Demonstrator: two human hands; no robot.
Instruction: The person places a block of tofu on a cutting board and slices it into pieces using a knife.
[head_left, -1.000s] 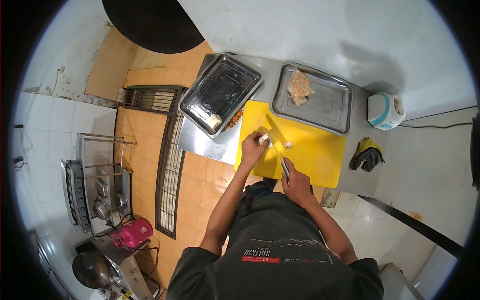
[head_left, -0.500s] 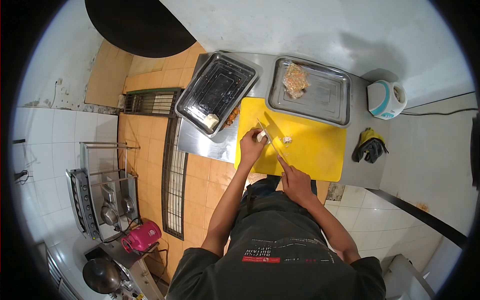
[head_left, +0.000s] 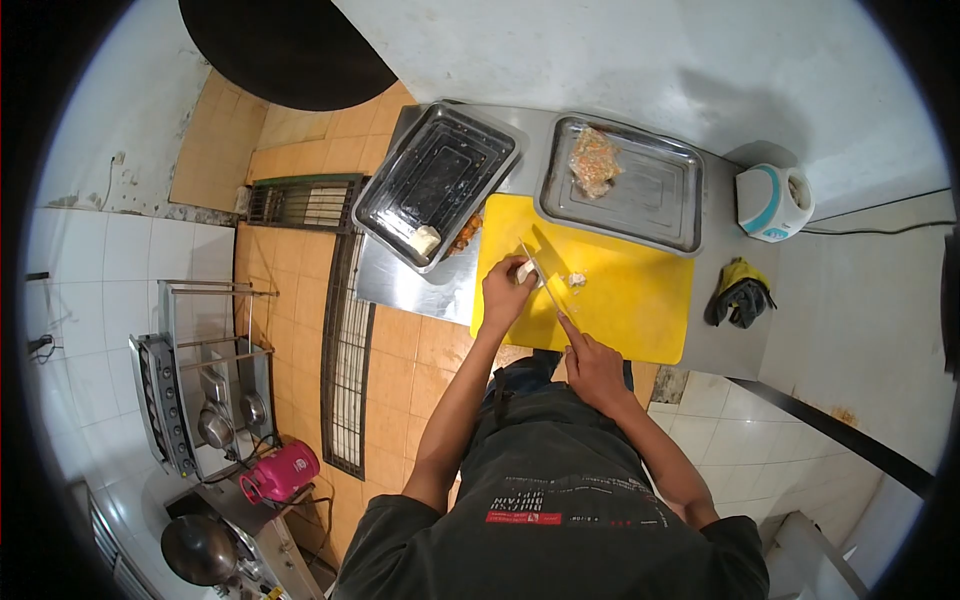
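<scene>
My left hand [head_left: 508,290] has its fingers closed around a small white block of food [head_left: 525,271], its exact kind unclear, on the yellow cutting board [head_left: 640,310]. In my right hand [head_left: 597,375] is a knife [head_left: 548,286], its handle under my fingers and its blade slanting up and left against the white block's right side. Small white chopped bits [head_left: 577,280] lie on the board just right of the blade. Another pale block [head_left: 425,240] sits in the near corner of the dark metal tray [head_left: 440,170] at the left.
Behind the board stands a second metal tray [head_left: 655,200] with a plastic bag of orange and pale bits [head_left: 595,160]. Orange-brown pieces [head_left: 465,234] lie beside the left tray. At the right are a white and teal appliance [head_left: 762,208] and a black and yellow cloth [head_left: 742,293].
Almost nothing differs. The view has shifted slightly, while both hands keep their hold and the knife stays against the white block.
</scene>
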